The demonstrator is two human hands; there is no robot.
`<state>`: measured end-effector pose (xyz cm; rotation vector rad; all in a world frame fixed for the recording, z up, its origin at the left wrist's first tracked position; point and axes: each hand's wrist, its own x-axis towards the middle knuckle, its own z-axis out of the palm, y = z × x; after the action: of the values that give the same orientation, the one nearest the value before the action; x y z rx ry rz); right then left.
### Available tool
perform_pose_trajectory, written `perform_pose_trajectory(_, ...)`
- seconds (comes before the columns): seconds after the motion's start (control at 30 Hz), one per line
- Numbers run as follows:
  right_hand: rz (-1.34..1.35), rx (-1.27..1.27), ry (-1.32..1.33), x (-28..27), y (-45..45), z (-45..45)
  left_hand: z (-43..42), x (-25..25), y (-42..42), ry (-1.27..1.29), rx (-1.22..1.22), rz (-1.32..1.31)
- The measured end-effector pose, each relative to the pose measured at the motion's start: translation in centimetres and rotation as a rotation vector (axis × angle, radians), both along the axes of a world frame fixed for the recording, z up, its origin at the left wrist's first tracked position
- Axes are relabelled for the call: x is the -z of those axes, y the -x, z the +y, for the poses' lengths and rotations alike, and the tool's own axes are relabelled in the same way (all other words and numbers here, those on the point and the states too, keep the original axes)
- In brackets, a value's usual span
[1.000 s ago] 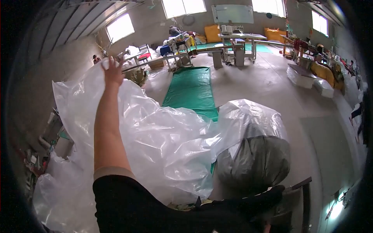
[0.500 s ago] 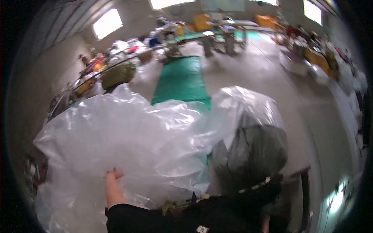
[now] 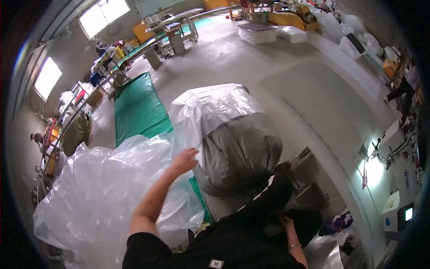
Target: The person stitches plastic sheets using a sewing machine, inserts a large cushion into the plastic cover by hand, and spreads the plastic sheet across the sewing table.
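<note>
My left hand (image 3: pixel 184 161) reaches over the clear plastic sheeting (image 3: pixel 107 188), its fingers loosely bent and slightly apart. Just right of the fingertips stands a large bulging sack (image 3: pixel 242 152), grey below with shiny translucent plastic over its top. Whether the fingers touch the plastic there, I cannot make out. My right hand (image 3: pixel 287 223) is low, by the dark clothing over my leg, and its fingers are mostly lost against the black. The sheeting lies crumpled in a broad heap at my left.
A green mat (image 3: pixel 139 107) runs along the floor beyond the sheeting. On the right a sewing machine (image 3: pixel 398 179) with a bright lamp stands on a long pale table (image 3: pixel 322 103). White stacks (image 3: pixel 257 33) and workbenches (image 3: pixel 174 20) are farther back. A person (image 3: pixel 405 89) is at the far right.
The view has turned right, bringing the sewing machine and my right hand into sight. My left hand has moved off the middle of the sheeting toward the grey sack.
</note>
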<state>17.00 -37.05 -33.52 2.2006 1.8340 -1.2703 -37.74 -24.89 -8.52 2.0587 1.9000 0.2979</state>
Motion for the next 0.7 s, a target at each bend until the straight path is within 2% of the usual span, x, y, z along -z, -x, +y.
perform_pose_trajectory(0.03, -0.013, 0.108, 0.002, 1.0, -0.7, -0.8, 3.0, 2.7, -1.6, 0.029, 0.017, 0.084)
perform_pose_trajectory(0.07, 0.371, 0.358, 0.065, 1.8, -1.2, -1.8, 5.9, 5.2, -2.5, 0.026, -0.013, 0.099)
perform_pose_trajectory(0.1, 0.401, 0.321, 0.054, 1.4, -1.6, -2.0, 8.2, 7.1, -3.1, 0.026, -0.003, 0.1)
perform_pose_trajectory(0.13, 0.431, 0.284, 0.042, 0.9, -1.9, -2.2, 10.5, 8.9, -3.6, -0.023, -0.136, 0.136)
perform_pose_trajectory(0.17, 0.1, -0.031, -0.034, 0.3, -2.5, -2.4, 12.7, 10.7, -3.8, -0.072, -0.269, 0.169)
perform_pose_trajectory(0.2, 0.098, -0.018, -0.037, 0.3, -2.5, -2.4, 15.1, 14.2, -2.6, -0.083, -0.303, 0.178)
perform_pose_trajectory(0.23, 0.139, 0.096, -0.015, 0.6, -2.4, -3.1, 16.5, 14.4, -2.7, -0.083, -0.286, 0.175)
perform_pose_trajectory(0.3, 0.182, 0.221, 0.008, 1.3, -2.2, -2.9, 18.5, 14.2, -2.9, 0.035, -0.488, 0.304)
perform_pose_trajectory(0.37, 0.304, 0.394, 0.125, 1.4, -1.9, -2.0, 19.7, 14.0, -2.6, 0.063, -0.498, 0.285)
perform_pose_trajectory(0.43, 0.425, 0.568, 0.252, 1.4, -1.5, -2.1, 20.4, 14.8, -1.3, 0.01, -0.498, 0.443)
perform_pose_trajectory(0.5, 0.486, 0.662, 0.322, 1.1, -1.2, -2.3, 22.5, 16.2, 2.4, 0.033, -0.565, 0.208)
perform_pose_trajectory(0.53, 0.512, 0.694, 0.292, 0.8, -1.2, -2.0, 23.3, 15.4, 3.1, -0.054, -0.639, 0.275)
perform_pose_trajectory(0.6, 0.567, 0.747, 0.248, -0.2, -0.9, -1.5, 25.2, 14.4, 8.1, -0.45, -0.536, 0.224)
perform_pose_trajectory(0.63, 0.602, 0.771, 0.22, -0.6, -0.4, -0.7, 26.2, 10.7, 8.9, -0.529, -0.565, 0.187)
perform_pose_trajectory(0.7, 0.359, 0.442, -0.128, -1.7, 0.0, 1.0, 27.7, 4.7, 10.1, -0.712, -0.464, 0.096)
